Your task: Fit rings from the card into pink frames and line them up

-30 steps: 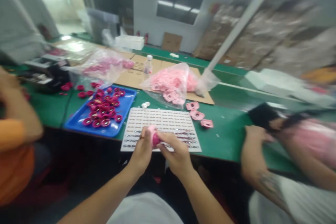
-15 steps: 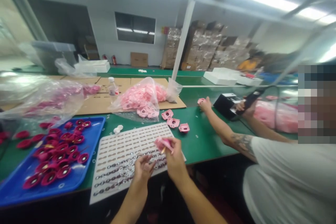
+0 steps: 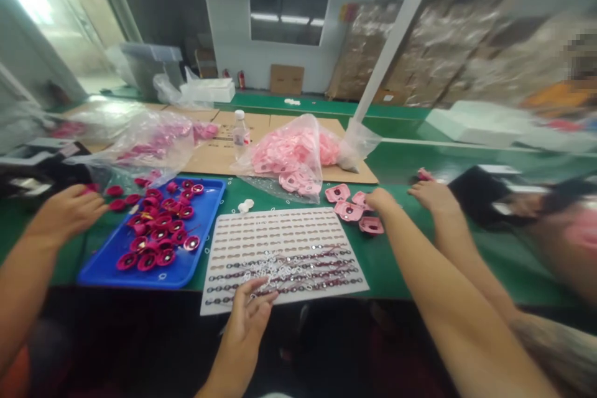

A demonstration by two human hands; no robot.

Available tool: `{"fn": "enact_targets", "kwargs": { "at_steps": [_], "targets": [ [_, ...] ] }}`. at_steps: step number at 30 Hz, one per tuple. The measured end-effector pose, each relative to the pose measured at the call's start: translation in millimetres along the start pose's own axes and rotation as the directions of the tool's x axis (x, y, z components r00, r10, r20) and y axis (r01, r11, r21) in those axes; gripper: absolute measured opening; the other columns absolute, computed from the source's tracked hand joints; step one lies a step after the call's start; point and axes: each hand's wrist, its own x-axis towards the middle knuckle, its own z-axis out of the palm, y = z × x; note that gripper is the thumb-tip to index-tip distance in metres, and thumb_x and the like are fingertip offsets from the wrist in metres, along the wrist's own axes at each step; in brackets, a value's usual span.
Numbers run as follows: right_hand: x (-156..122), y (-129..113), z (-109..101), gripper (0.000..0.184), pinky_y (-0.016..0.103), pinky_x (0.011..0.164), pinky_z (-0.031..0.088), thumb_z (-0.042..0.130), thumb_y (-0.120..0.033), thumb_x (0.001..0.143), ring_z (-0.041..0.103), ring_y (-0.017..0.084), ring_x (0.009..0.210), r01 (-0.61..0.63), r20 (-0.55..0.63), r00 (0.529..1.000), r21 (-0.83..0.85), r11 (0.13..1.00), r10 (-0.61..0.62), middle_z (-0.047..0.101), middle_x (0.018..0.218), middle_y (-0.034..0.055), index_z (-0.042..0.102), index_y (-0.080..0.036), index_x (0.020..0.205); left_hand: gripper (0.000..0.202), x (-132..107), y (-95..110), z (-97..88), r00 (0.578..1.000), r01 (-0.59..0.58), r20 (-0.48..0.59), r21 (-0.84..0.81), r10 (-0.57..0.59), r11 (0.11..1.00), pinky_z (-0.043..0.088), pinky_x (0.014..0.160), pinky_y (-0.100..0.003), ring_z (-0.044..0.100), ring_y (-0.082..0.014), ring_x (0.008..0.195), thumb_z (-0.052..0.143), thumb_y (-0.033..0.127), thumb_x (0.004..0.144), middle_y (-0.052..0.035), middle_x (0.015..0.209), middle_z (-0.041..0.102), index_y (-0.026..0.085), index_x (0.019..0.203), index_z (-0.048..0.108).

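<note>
My left hand (image 3: 249,311) hovers open at the near edge of a white sheet (image 3: 280,230) printed with rows of small marks; its fingertips touch the tangle of loose strips on it. My right hand (image 3: 381,201) is stretched out to a few pink plastic parts (image 3: 349,210) lying on the green table (image 3: 410,249) just right of the sheet. It rests on them with its fingers curled under and hidden. A clear bag of pale pink parts (image 3: 293,155) lies behind the sheet.
A blue tray (image 3: 107,264) of magenta round parts sits left of the sheet, and a co-worker's hand (image 3: 65,211) is beside it. Another person's hand (image 3: 433,196) reaches in at the right by a black box (image 3: 476,199). Behind are cardboard (image 3: 219,149), a small bottle (image 3: 240,127) and another bag (image 3: 149,137).
My right hand, which held a pink part near the sheet, has reached out right to the loose pink parts. My left hand let go and dropped to the sheet's near edge. The view swung left.
</note>
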Motion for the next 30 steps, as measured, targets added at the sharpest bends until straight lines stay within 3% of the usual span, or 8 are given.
{"fn": "enact_targets", "kwargs": {
  "at_steps": [2,5,8,11,16,20,26,30],
  "targets": [
    [-12.2,-5.6,3.9,0.037,0.029,0.077,0.036,0.023,-0.028,0.085,0.048,0.012,0.087,0.060,0.065,0.996,-0.024,0.998,-0.059,0.044,0.102,0.0095,0.046,-0.004,0.101,0.027,-1.3,5.0,-11.1,0.999,0.041,0.002,0.017,-0.041,0.999,0.036,0.086,-0.034,0.050,-0.0188,0.095,0.046,0.037,0.069,0.0084,0.104,0.052,0.037,0.096,0.043],
    [-55.7,-17.2,11.7,0.039,0.023,0.077,0.033,0.024,-0.029,0.082,0.048,0.011,0.085,0.210,0.200,0.958,-0.012,0.978,-0.203,0.051,0.095,0.0076,0.051,-0.005,0.097,0.026,-1.1,6.5,-23.1,0.998,0.038,-0.045,0.025,-0.037,0.999,0.040,0.080,-0.031,0.054,-0.0159,0.084,0.049,0.030,0.069,0.0103,0.094,0.056,0.034,0.095,0.045],
    [-108.7,-25.6,23.8,0.022,0.021,0.072,0.035,0.040,-0.028,0.077,0.048,0.012,0.081,0.308,0.324,0.900,-0.003,0.951,-0.291,0.055,0.086,0.0022,0.058,-0.017,0.084,0.027,0.3,3.0,-28.0,0.996,0.024,-0.089,0.059,-0.018,0.998,0.043,0.075,-0.030,0.055,-0.0156,0.077,0.050,0.031,0.068,0.0073,0.089,0.056,0.030,0.094,0.045],
    [-139.9,-24.6,36.0,0.016,0.026,0.073,0.035,0.043,-0.024,0.077,0.045,0.016,0.085,0.339,0.364,0.884,-0.065,0.939,-0.294,0.055,0.084,0.0045,0.057,-0.019,0.082,0.028,1.5,-2.1,-30.6,0.998,0.010,-0.069,0.081,-0.004,0.997,0.044,0.073,-0.031,0.054,-0.0172,0.076,0.048,0.035,0.069,0.0012,0.093,0.055,0.028,0.095,0.043],
    [-143.7,-18.4,48.7,0.015,0.032,0.076,0.032,0.041,-0.024,0.077,0.041,0.021,0.087,0.365,0.395,0.872,-0.131,0.922,-0.289,0.053,0.083,0.0080,0.054,-0.017,0.076,0.030,0.4,-5.0,-33.4,1.000,-0.026,-0.009,0.107,0.027,0.994,0.042,0.076,-0.034,0.053,-0.0189,0.078,0.044,0.039,0.069,-0.0036,0.096,0.052,0.027,0.096,0.041],
    [-140.2,-19.8,50.5,0.012,0.033,0.075,0.032,0.041,-0.023,0.076,0.042,0.022,0.085,0.379,0.398,0.866,-0.125,0.917,-0.303,0.052,0.082,0.0091,0.051,-0.017,0.073,0.028,-7.2,6.3,-28.6,0.998,-0.050,-0.022,0.115,0.053,0.992,0.043,0.072,-0.032,0.053,-0.0166,0.074,0.043,0.038,0.070,-0.0033,0.093,0.053,0.023,0.094,0.042],
    [-143.9,-33.2,31.7,0.016,0.036,0.079,0.033,0.032,-0.021,0.080,0.043,0.020,0.086,0.418,0.327,0.860,-0.009,0.909,-0.392,0.050,0.086,0.0070,0.047,-0.018,0.082,0.021,-5.2,29.4,-18.9,0.990,-0.138,0.026,0.225,0.136,0.965,0.042,0.062,-0.026,0.051,-0.0139,0.066,0.041,0.034,0.073,-0.0007,0.077,0.056,0.021,0.085,0.051],
    [-162.8,-52.5,11.0,0.018,0.028,0.066,0.040,0.025,-0.023,0.082,0.047,0.014,0.070,0.422,0.344,0.821,0.170,0.890,-0.455,0.050,0.078,0.0034,0.042,-0.019,0.088,0.023,12.8,46.0,-6.0,0.968,-0.241,0.121,0.214,0.219,0.947,0.042,0.061,-0.025,0.051,-0.0133,0.069,0.044,0.033,0.072,-0.0003,0.085,0.057,0.020,0.088,0.054]
  ]
}}
